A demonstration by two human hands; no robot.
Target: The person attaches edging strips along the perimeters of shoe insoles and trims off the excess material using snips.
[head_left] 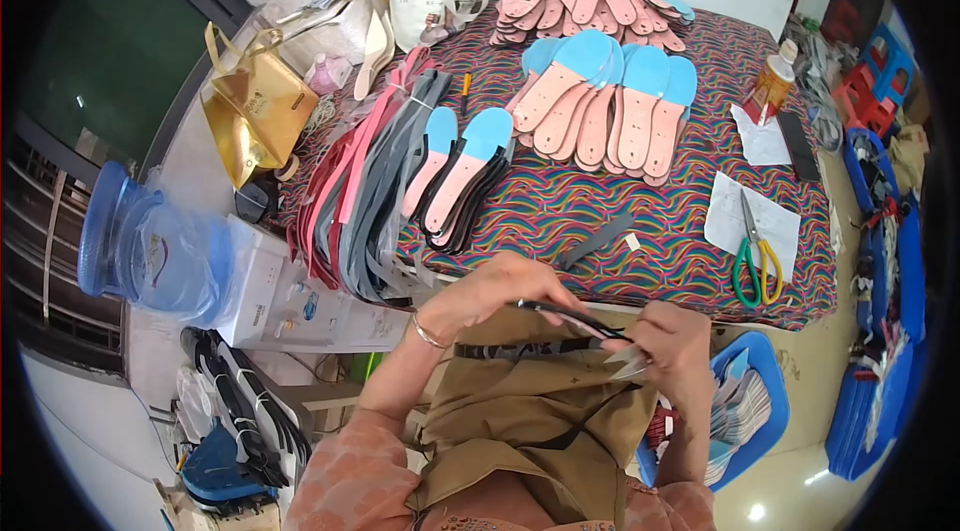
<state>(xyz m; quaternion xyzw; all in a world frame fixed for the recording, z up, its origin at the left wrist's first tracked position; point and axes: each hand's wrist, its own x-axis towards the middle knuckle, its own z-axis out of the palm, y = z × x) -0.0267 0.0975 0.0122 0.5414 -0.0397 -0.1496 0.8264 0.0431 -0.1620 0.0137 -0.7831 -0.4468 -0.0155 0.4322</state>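
Note:
My left hand [500, 293], with a bracelet at the wrist, grips one end of a thin black-edged insole [565, 314], seen almost edge-on above my apron. My right hand [668, 339] is closed around its other end. A pale pointed piece [630, 363] shows below the right fingers; its kind is unclear. On the table ahead lie pink-and-blue insoles with black edging [468, 181], next to a bundle of grey strips [385, 201] and red-pink strips [345, 171].
Plain pink-and-blue insoles [600, 111] are spread on the patterned table [680, 231], with another pile [590, 6] behind. Scissors [752, 256] rest on white paper at the right. A bottle [772, 91] stands farther back. A blue basket [765, 411] sits below, by my right arm.

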